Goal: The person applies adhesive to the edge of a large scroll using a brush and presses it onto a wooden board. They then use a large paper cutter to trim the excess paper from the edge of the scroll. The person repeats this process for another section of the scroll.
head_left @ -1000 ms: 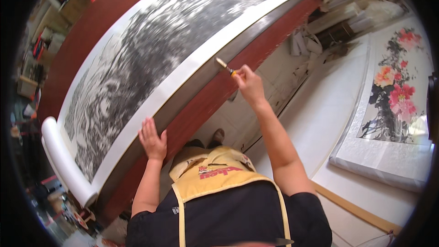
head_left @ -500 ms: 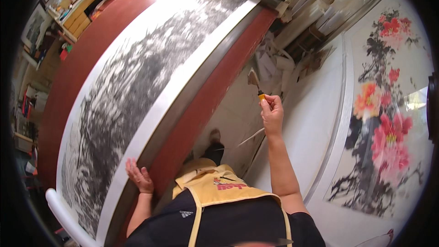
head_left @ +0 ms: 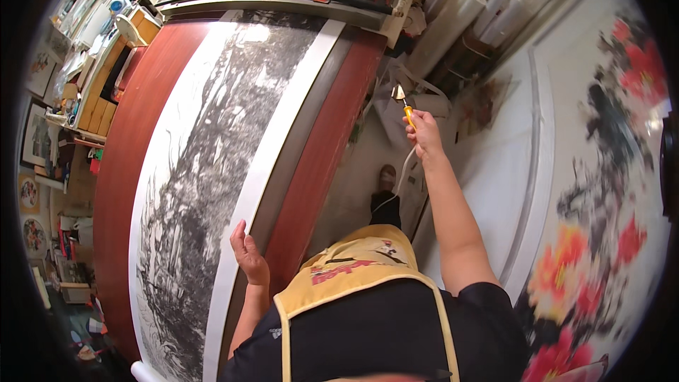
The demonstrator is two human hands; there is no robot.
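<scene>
Right hand [head_left: 424, 138] lifted, yellow-handled brush [head_left: 404, 105]

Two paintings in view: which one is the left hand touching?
The long black ink painting on the red table; the left hand rests on its white border. The red flower painting lies apart, untouched.

The left hand [head_left: 247, 255] lies open, fingers spread and palm down, while the right arm stretches forward, its right hand [head_left: 424, 134] fisted.
</scene>
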